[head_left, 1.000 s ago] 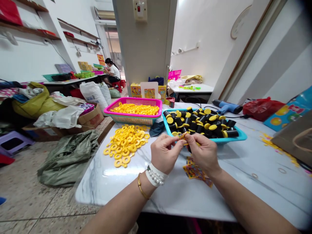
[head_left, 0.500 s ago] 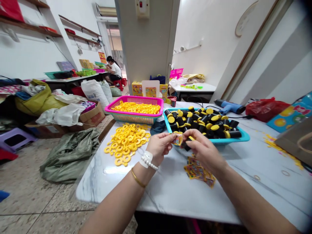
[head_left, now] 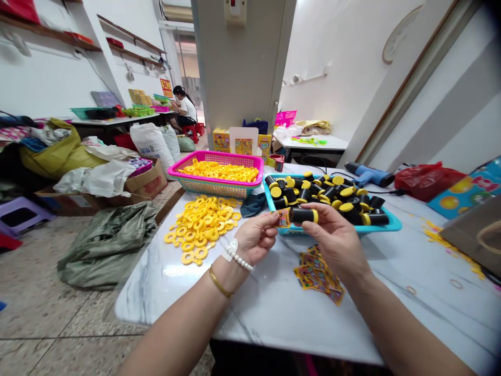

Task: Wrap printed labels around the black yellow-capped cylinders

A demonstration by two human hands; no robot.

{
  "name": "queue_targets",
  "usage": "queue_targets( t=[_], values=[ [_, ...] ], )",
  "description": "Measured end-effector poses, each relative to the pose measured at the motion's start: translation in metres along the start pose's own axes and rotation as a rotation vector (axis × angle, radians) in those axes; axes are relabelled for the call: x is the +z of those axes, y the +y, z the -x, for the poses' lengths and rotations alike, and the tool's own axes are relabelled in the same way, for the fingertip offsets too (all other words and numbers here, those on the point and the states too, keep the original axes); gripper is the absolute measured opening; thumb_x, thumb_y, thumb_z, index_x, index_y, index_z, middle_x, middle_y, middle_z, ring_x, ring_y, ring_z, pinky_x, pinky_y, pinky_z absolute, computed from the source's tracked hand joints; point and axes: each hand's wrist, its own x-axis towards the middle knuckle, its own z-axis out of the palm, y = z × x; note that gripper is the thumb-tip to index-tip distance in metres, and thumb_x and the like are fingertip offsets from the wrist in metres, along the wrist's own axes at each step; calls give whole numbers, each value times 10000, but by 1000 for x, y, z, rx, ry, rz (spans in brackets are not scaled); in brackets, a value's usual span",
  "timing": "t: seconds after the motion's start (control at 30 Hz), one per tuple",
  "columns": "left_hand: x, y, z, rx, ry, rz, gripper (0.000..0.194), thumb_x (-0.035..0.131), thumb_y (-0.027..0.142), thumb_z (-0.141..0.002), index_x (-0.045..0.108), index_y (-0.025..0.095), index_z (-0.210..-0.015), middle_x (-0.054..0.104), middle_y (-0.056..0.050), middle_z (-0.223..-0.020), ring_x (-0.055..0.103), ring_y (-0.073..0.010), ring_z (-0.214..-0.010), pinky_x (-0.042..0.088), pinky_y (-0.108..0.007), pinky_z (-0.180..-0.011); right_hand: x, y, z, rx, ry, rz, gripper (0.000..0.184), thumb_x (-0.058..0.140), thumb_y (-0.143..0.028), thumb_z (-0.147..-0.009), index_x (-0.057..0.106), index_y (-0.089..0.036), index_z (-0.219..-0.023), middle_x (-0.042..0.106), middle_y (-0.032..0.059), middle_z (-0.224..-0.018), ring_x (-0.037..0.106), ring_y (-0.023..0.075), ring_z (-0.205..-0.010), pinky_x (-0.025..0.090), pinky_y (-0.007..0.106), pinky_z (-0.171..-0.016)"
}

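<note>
Black tube [head_left: 302, 215] w/ yellow cap end, lying horizontal, raised above the counter [head_left: 274, 308] just in front of the teal tray. Small orange-yellow sticker [head_left: 283, 217] touching its left end, upright.

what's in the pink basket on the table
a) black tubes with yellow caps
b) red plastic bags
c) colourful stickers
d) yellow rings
d: the pink basket holds a heap of yellow rings, while the black tubes with yellow caps fill the teal tray beside it.
</note>
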Motion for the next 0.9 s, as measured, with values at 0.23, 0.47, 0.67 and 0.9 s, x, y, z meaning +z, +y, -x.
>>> queue_targets(
  t=[0.23, 0.47, 0.67, 0.9],
  values=[
    [-2, -5, -1, 60, -18, -32, 129, 746, 152, -799, 631, 94, -812, 594, 9, -702, 329, 23, -394, 140, -102, -326, 2, 3, 6, -229, 51, 328, 259, 752, -237, -811, 680, -230, -1060, 721, 89, -1178, 700, 250, -1091, 567, 436, -998],
    [-3, -10, -1, 232, 19, -242, 335, 881, 328, -619, 658, 104, -729, 505, 44, -562, 343, -7, -415, 127, -154, -377, -1, 2, 11, -336, -79, 457, 275, 717, -181, -828, 599, -249, -1067, 664, 115, -1337, 687, 272, -1157, 596, 454, -963],
    [0, -13, 0, 405, 103, -419, 410, 869, 446, -616, 706, 90, -736, 503, 28, -557, 364, -29, -473, 211, -174, -415, -7, 3, 6, -310, -78, 367, 277, 781, -224, -808, 654, -268, -1051, 747, 55, -1091, 720, 250, -1045, 629, 403, -875],
    [-3, -3, 3, 307, -68, -605, 534, 878, 436, -642, 700, 124, -1036, 697, -72, -888, 620, -123, -675, 450, -225, -522, -7, 4, 4, -399, -47, 386, 291, 828, -253, -769, 745, -296, -1044, 654, 60, -1078, 671, 230, -985, 638, 330, -737]
  ],
)
